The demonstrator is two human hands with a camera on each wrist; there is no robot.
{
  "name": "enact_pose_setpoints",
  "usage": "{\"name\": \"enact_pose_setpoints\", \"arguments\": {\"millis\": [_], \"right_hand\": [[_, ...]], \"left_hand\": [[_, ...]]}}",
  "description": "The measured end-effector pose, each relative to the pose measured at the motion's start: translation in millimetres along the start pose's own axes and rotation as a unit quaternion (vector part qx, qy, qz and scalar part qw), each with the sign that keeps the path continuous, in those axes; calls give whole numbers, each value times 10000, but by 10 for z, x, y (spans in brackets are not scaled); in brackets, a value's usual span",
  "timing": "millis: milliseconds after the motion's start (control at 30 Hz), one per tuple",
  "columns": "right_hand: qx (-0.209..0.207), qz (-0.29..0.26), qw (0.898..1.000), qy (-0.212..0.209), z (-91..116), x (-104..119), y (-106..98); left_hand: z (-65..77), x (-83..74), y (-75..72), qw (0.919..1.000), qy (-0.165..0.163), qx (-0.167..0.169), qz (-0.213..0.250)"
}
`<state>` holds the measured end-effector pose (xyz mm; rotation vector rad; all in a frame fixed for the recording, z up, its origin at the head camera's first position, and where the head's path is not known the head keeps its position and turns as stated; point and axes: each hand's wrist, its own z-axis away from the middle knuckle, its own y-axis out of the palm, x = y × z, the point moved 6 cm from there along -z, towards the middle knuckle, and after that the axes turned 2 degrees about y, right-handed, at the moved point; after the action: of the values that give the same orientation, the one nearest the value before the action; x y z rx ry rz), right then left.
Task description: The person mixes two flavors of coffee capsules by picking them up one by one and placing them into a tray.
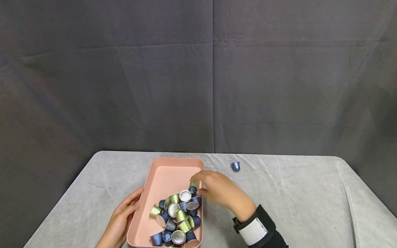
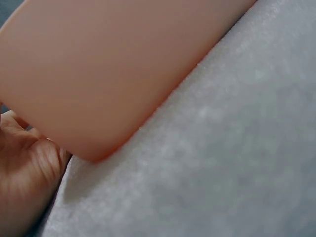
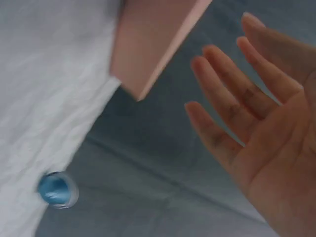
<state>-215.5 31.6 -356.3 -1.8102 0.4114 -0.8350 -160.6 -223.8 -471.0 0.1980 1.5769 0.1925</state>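
Note:
A pink tray (image 1: 167, 172) lies on the table with a heap of coffee capsules (image 1: 181, 216) in its nearer part, some green, some blue, several showing silver lids. My left hand (image 1: 121, 217) rests along the tray's left wall with fingers fairly straight; the left wrist view shows its palm (image 2: 29, 165) beside the tray's corner. Over the right rim reaches my right hand (image 1: 221, 189), fingertips near a green capsule (image 1: 193, 184). In the right wrist view its fingers are spread, nothing between them. A lone blue capsule (image 1: 235, 166) lies right of the tray.
Pale grey cloth covers the table (image 1: 297, 199). Behind its far edge hangs a dark grey curtain (image 1: 155, 103). A black band with a white patch (image 1: 253, 231) wraps the right wrist.

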Motion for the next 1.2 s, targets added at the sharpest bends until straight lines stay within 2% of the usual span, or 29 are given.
{"name": "enact_pose_setpoints", "arguments": {"millis": [200,367,533,767,967,1200], "right_hand": [[-384,279,9987,194,1,-278,1],[-471,600,9959,488,-1,-510,-47],[-620,1070,9905,596,11,-740,-98],[-481,1346,9870,739,23,-990,-108],[-249,1332,9859,983,33,-1156,-61],[-441,1370,9852,933,60,-1252,-76]], "left_hand": [[7,2,3,9999,-143,-75,-12],[3,0,-1,9992,-332,-213,-1],[10,16,-6,9988,-421,-258,-38],[-6,13,-3,9992,-322,-247,-44],[-17,5,-8,9997,-179,-167,-87],[-25,2,-7,9997,-183,-178,-60]]}}
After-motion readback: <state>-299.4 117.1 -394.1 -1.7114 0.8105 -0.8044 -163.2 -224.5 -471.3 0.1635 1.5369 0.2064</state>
